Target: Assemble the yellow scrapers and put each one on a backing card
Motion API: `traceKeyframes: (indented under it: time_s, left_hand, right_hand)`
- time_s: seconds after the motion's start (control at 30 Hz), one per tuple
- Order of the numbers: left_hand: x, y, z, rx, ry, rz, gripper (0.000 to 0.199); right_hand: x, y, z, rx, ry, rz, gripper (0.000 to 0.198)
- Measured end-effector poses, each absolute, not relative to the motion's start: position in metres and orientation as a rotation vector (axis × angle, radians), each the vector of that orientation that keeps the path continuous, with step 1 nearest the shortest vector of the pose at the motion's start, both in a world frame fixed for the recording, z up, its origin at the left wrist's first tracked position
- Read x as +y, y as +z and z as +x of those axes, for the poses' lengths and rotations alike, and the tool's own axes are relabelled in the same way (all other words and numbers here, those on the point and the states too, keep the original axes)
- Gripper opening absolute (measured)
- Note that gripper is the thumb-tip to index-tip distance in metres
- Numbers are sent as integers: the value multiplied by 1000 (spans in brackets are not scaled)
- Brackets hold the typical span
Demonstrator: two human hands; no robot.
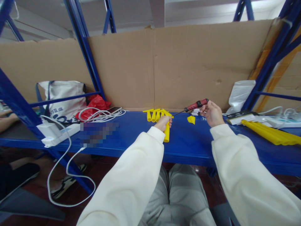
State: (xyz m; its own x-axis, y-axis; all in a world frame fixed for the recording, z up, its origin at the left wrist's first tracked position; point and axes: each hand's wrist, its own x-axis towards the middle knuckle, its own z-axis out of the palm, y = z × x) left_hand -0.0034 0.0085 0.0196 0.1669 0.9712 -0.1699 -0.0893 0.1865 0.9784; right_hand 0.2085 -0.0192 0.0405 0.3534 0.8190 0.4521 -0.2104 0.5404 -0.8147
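Note:
My left hand (pixel 164 123) is closed around a yellow plastic tube (pixel 166 135), whose wide end points toward me. A screwdriver (pixel 194 106) with a red and black handle slants up to the right. Its thin shaft meets the tube's far end at my left fist. Beside the tip of the handle is my right hand (pixel 212 113), fingers pinched together; what they hold, if anything, is too small to make out. Several more yellow tubes (pixel 153 116) lie just beyond my left hand. Between the hands rests a crumpled yellow piece (pixel 191 119), with small white pieces (pixel 195 111) behind it.
Longer yellow tubes (pixel 270 132) lie at the right of the blue table (pixel 134 138), near a power strip (pixel 283 121). To the left are coiled white cables (pixel 103 114), a red bag (pixel 97 104), a cloth bag (pixel 66 91) and a charger (pixel 49 129). Cardboard (pixel 188 66) closes off the back.

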Motion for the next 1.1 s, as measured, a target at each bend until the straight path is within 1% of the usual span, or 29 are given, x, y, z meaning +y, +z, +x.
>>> traceKeyframes:
  time_s: [0.3, 0.47, 0.7, 0.83, 1.0, 1.1]
  left_hand:
    - [7, 19, -3, 1099, 1001, 1070, 28]
    - [8, 19, -3, 1092, 1004, 1070, 27]
    - [10, 17, -3, 1079, 1022, 1069, 25]
    - [11, 17, -3, 1084, 1016, 1065, 23]
    - [10, 16, -3, 1057, 1008, 1069, 26]
    - [9, 18, -3, 1063, 1001, 1071, 27]
  right_hand:
    - [-12, 36, 211, -898, 701, -757, 51]
    - [-11, 34, 213, -883, 701, -758, 46]
    - [-15, 37, 213, -931, 810, -709, 37]
    - [-14, 37, 214, -935, 795, -718, 38]
    - [-11, 35, 214, -843, 734, -756, 47]
    - [-10, 34, 214, -823, 732, -770, 47]
